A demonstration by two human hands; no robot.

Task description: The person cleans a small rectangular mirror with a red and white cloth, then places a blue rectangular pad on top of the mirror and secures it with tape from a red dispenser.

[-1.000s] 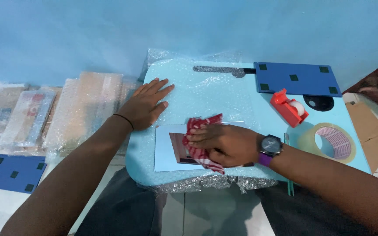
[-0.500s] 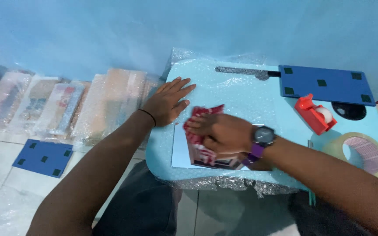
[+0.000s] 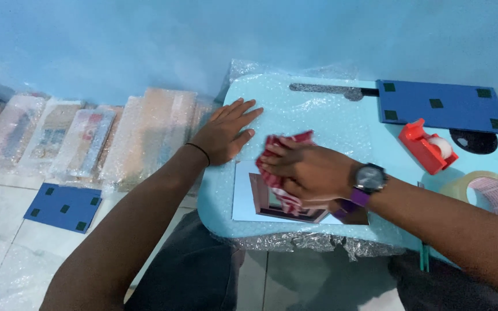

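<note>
Your right hand point(image 3: 309, 173) lies palm down on a red-and-white cloth point(image 3: 280, 173), fingers together and pressed flat on it rather than curled round it, so the cloth sits bunched under your fingertips and palm. Beneath the cloth is a small framed picture point(image 3: 278, 207) with a pale border, its near edge showing just below your fingers. Your left hand point(image 3: 226, 135) rests just beside your right fingertips, fingers spread apart and flat on the bubble wrap point(image 3: 318, 115) that covers the light blue table point(image 3: 226, 196), holding nothing. Past your right wrist, well away from your fingers, stand a red tape dispenser point(image 3: 427, 147), a roll of clear tape point(image 3: 491, 193) and a blue board point(image 3: 442, 106) with dark green squares. Beyond your left fingers, on the floor, wrapped flat packages point(image 3: 87, 138) lean in a row, and another blue board point(image 3: 64, 206) lies near your left forearm.
</note>
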